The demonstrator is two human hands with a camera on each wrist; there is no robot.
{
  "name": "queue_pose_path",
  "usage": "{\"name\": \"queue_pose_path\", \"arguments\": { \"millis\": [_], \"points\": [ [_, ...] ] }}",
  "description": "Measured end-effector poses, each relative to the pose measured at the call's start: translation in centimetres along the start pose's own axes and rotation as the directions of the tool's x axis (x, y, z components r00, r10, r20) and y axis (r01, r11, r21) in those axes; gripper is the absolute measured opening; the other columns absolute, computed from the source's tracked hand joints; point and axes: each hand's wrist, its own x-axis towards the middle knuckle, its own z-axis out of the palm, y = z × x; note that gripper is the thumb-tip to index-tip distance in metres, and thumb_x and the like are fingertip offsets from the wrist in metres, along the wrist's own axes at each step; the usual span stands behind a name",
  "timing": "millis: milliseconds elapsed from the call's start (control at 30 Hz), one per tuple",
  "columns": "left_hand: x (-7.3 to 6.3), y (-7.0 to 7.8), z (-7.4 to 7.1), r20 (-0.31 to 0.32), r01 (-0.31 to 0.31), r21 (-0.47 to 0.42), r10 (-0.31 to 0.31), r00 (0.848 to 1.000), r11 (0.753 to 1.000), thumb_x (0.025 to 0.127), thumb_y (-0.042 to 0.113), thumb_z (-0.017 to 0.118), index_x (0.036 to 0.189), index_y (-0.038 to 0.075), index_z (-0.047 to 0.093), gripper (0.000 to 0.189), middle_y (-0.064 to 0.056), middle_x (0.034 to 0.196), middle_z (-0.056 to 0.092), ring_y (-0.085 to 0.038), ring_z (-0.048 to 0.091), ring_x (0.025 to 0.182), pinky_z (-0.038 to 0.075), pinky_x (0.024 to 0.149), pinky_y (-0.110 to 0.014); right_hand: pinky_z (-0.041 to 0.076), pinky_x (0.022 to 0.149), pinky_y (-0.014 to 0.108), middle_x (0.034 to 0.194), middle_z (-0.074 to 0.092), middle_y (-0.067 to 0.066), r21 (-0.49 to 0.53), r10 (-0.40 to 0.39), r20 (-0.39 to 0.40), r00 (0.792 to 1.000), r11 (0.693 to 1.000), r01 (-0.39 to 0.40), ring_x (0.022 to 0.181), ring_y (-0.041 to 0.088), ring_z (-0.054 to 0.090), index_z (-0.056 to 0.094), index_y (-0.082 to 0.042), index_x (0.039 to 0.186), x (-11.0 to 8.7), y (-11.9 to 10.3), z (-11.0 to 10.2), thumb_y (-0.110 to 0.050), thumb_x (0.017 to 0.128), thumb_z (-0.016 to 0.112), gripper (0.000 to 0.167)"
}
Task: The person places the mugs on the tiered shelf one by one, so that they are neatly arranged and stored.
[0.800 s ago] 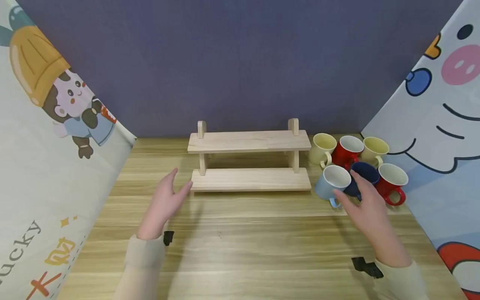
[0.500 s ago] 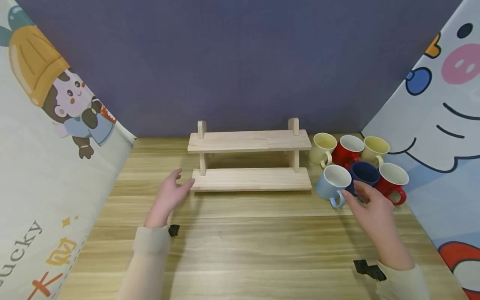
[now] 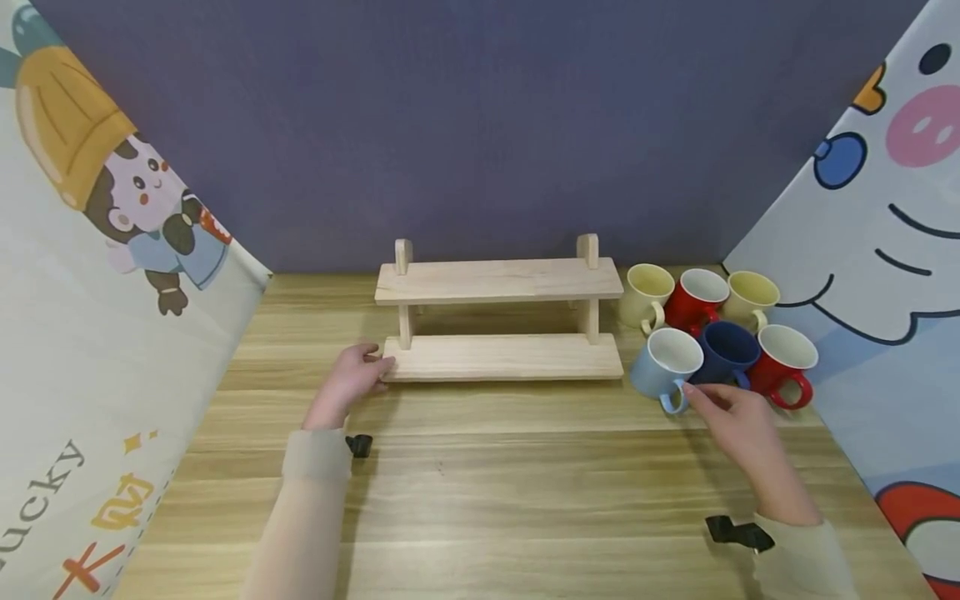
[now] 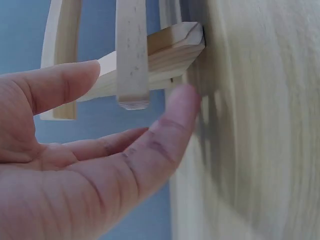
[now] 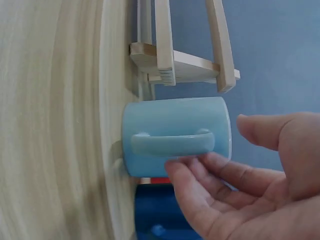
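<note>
Left hand (image 3: 348,382), right hand (image 3: 744,427) fingers were spread, contact unclear; toward desk's right edge (image 3: 843,483), navy mug (image 3: 726,352) could be knocked by dragged light-blue mug (image 3: 660,373).

Even, diffuse light, soft shadows on tabletop (image 3: 517,500)

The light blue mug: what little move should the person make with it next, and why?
Probably the right hand should close its thumb toward the handle of the light blue mug: its fingertips lie right by the handle, but the thumb stands apart, so the grip looks unfinished.
</note>
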Motion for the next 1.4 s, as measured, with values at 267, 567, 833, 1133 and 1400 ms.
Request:
{"name": "queue_pose_path", "arguments": {
  "millis": [267,567,833,1133,1400],
  "points": [
    [0.9,-0.4,-0.1,0.038,-0.007,-0.105,0.011,0.999,0.994,0.105,0.014,0.056,0.151,-0.017,0.027,0.062,-0.035,0.150,0.036,-0.036,0.063,0.103,0.059,0.092,-0.042,0.056,0.069,0.015,0.108,0.070,0.023,0.154,0.000,0.081,0.997,0.988,-0.013,0.092,0.031,0.069,0.068,0.012,0.119,1.0,0.9,0.5,-0.041,0.105,0.057,0.056],
    [1.3,-0.9,0.1,0.061,-0.002,-0.238,0.017,0.998,0.971,0.104,0.002,0.055,0.145,-0.021,0.033,0.052,-0.035,0.135,0.047,-0.031,0.063,0.099,0.060,0.091,-0.043,0.057,0.079,0.015,0.117,0.067,0.027,0.300,-0.015,0.110,0.994,0.954,-0.018,0.093,0.002,0.063,0.065,0.013,0.124,1.5,1.3,1.6,-0.036,0.107,0.055,0.053],
    [1.6,-1.3,0.2,0.074,-0.008,-0.278,0.030,0.997,0.961,0.103,-0.001,0.057,0.147,-0.020,0.032,0.054,-0.033,0.136,0.049,-0.030,0.061,0.105,0.061,0.088,-0.038,0.059,0.081,0.019,0.110,0.070,0.021,0.374,-0.048,0.092,0.995,0.928,0.010,0.092,0.003,0.064,0.064,0.016,0.122,1.7,2.0,2.3,-0.028,0.108,0.054,0.047],
    [1.8,-1.3,0.2,0.092,-0.005,-0.284,0.032,0.995,0.959,0.103,-0.001,0.057,0.149,-0.019,0.027,0.058,-0.033,0.138,0.046,-0.032,0.060,0.109,0.061,0.089,-0.039,0.056,0.079,0.014,0.101,0.072,0.014,0.409,-0.075,0.045,0.996,0.911,0.050,0.090,0.004,0.061,0.065,0.016,0.117,1.5,2.5,3.2,-0.023,0.108,0.056,0.041],
    [2.0,-1.4,0.3,0.096,-0.005,-0.299,0.036,0.995,0.954,0.103,-0.002,0.057,0.148,-0.019,0.029,0.056,-0.033,0.136,0.048,-0.027,0.063,0.102,0.061,0.088,-0.038,0.053,0.079,0.011,0.094,0.072,0.004,0.425,-0.027,-0.024,0.999,0.904,0.035,0.089,0.007,0.059,0.065,0.015,0.115,0.9,2.1,3.6,-0.029,0.107,0.057,0.046]
  ]
}}
